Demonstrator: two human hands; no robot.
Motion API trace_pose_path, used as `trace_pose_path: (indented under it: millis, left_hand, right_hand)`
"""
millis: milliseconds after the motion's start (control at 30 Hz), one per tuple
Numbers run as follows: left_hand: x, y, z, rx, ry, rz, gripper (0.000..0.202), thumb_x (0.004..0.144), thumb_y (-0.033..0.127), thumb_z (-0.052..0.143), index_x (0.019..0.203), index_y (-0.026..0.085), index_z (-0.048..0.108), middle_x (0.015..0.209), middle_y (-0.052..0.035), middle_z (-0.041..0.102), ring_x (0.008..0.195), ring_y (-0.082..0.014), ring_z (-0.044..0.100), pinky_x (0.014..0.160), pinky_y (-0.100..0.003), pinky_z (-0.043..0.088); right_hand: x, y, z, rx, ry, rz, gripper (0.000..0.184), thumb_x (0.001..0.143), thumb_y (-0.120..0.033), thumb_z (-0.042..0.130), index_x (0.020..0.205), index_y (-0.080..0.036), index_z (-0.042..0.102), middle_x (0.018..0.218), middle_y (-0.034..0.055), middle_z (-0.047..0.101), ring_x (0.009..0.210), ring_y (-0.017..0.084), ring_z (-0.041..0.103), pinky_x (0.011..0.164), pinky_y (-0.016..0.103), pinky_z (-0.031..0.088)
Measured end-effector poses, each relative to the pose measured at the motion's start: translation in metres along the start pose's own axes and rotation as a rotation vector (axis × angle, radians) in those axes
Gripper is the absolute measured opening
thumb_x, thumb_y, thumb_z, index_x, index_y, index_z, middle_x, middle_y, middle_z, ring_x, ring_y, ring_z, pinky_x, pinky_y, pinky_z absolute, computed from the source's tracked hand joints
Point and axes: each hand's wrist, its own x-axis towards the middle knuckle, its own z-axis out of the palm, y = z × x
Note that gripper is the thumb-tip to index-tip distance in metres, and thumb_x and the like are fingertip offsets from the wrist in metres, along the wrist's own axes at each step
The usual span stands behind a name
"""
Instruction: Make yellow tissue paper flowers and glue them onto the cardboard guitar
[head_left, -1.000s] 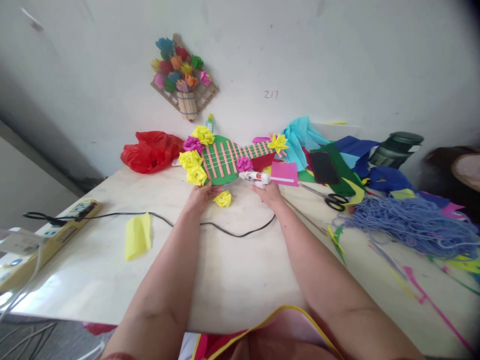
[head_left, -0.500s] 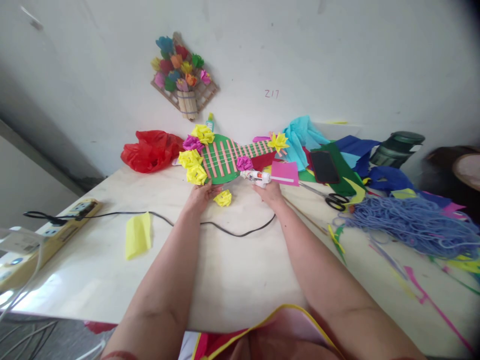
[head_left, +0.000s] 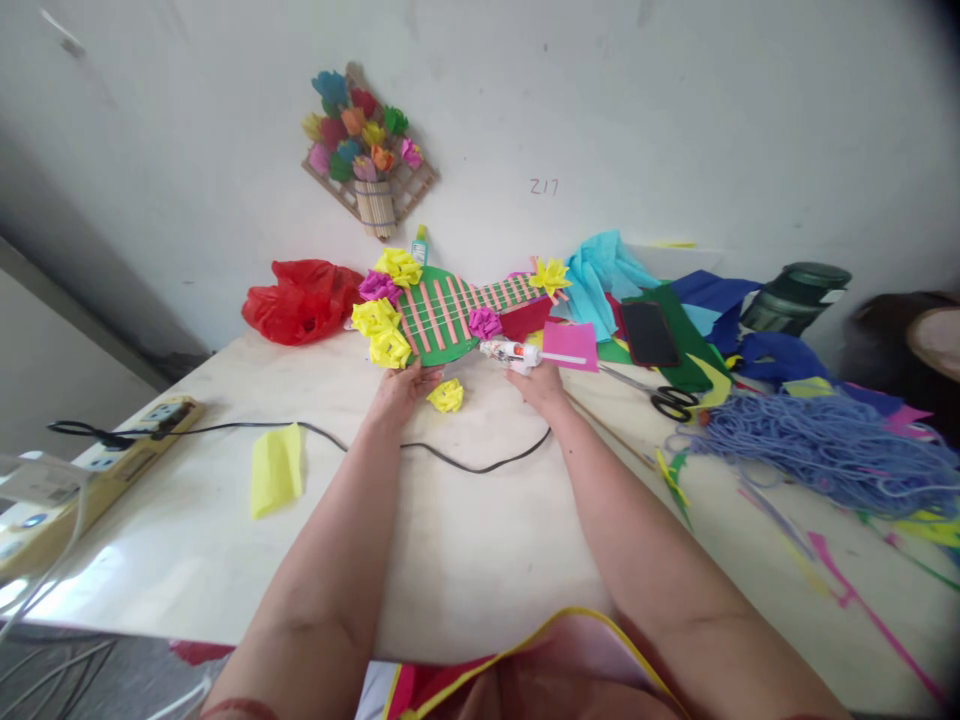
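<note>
My left hand (head_left: 405, 388) is closed on the lower edge of a green paper guitar (head_left: 442, 325) with pink strips and pale strings, tilted up off the table. Yellow and magenta crepe paper flowers (head_left: 376, 320) decorate its left end, and a yellow flower (head_left: 551, 275) sits at the neck's tip. Farther right, my right hand (head_left: 538, 385) grips a white glue gun (head_left: 511, 352), a pale glue stick jutting from its right end; the fingers are partly hidden behind it. A loose yellow paper flower (head_left: 446, 396) lies between the hands.
A black cord (head_left: 480, 470) crosses the table from a power strip (head_left: 142, 440). At right lie scissors (head_left: 667, 400), a phone (head_left: 649, 333) and a tangle of blue cord (head_left: 817, 450). Red plastic (head_left: 304, 305) sits back left; yellow paper (head_left: 276, 470) lies nearer.
The paper guitar has shifted slightly left along with my left hand's hold. My right hand and the glue gun have barely moved.
</note>
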Motion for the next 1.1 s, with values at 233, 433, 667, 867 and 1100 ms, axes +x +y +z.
trace_pose_path:
  millis: [233,433,667,867,1100]
  left_hand:
    - [0.0012,-0.0002,-0.0005,0.016,0.011,-0.002,0.01,0.089,0.014,0.057,0.098,0.011,0.061,0.075,-0.0086,0.073,0.061,-0.0141,0.068,0.064,-0.025,0.058]
    - [0.0008,-0.0002,-0.0008,0.016,0.01,0.008,0.014,0.086,0.016,0.063,0.099,0.01,0.06,0.076,-0.0105,0.073,0.063,-0.0154,0.069,0.066,-0.027,0.058]
    - [0.0021,0.0003,-0.0035,-0.024,0.01,0.03,0.022,0.086,0.02,0.064,0.105,0.011,0.059,0.079,-0.0103,0.074,0.064,-0.0145,0.068,0.066,-0.025,0.057]
    - [0.0046,-0.0003,-0.0054,-0.07,0.045,0.066,0.026,0.087,0.022,0.063,0.11,0.013,0.057,0.081,-0.0094,0.073,0.065,-0.0132,0.068,0.067,-0.025,0.056]
    - [0.0026,0.0034,-0.0041,-0.116,0.063,0.091,0.027,0.089,0.02,0.059,0.115,0.013,0.055,0.083,-0.0096,0.074,0.065,-0.0123,0.068,0.068,-0.024,0.055]
  right_hand:
    - [-0.0002,0.0004,0.0011,-0.042,0.008,-0.027,0.036,0.079,-0.04,0.065,0.106,-0.018,0.073,0.094,0.0091,0.076,0.092,0.022,0.071,0.075,0.025,0.051]
    - [-0.0022,-0.002,-0.0001,-0.065,-0.006,-0.03,0.038,0.079,-0.041,0.065,0.109,-0.019,0.072,0.097,0.0089,0.076,0.097,0.022,0.07,0.077,0.025,0.051]
    - [-0.0025,-0.0027,0.0015,-0.114,0.0,-0.014,0.039,0.081,-0.043,0.063,0.112,-0.022,0.071,0.105,0.0083,0.075,0.102,0.023,0.068,0.081,0.027,0.05]
    - [-0.0019,-0.0007,0.0044,-0.293,0.092,0.0,0.041,0.082,-0.055,0.06,0.109,-0.025,0.068,0.104,0.0079,0.074,0.102,0.025,0.067,0.081,0.031,0.049]
    - [-0.0084,-0.0074,-0.0017,-0.456,0.028,-0.164,0.04,0.087,-0.035,0.051,0.124,-0.023,0.058,0.12,0.0096,0.067,0.105,0.025,0.064,0.085,0.035,0.045]
